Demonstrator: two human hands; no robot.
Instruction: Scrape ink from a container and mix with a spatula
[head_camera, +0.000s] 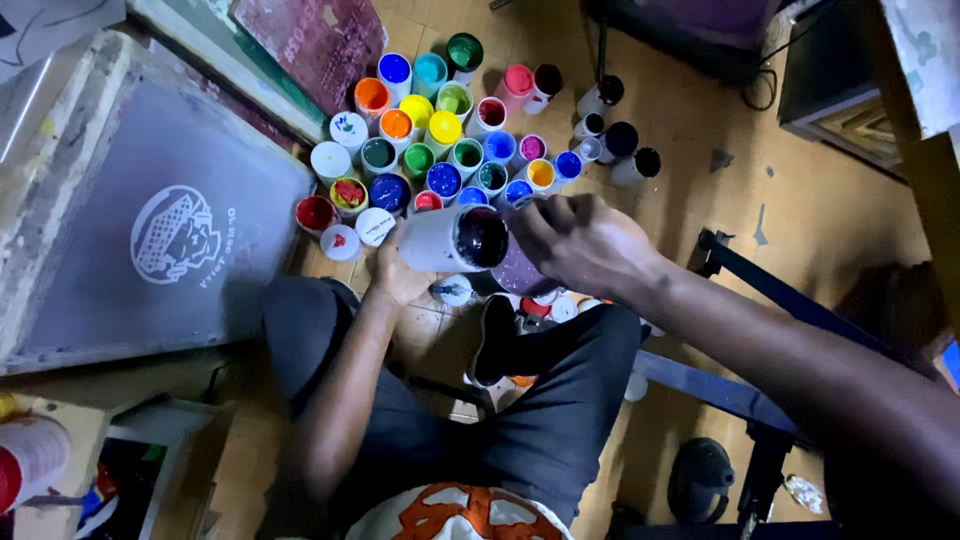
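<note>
My left hand grips a white plastic jar tilted on its side, its open mouth showing dark purple paint. My right hand hovers over the jar's mouth with fingers curled, and whether they hold a small tool is hidden. Just under the jar sits a purple-stained container. Beyond them stand several open jars of paint in orange, yellow, green, blue, pink and red, packed together on the wooden floor.
A large grey printing screen with a white face design lies at the left. Dark-lidded jars stand at the right of the cluster. A black metal stand runs along the right. My knees in dark trousers are below.
</note>
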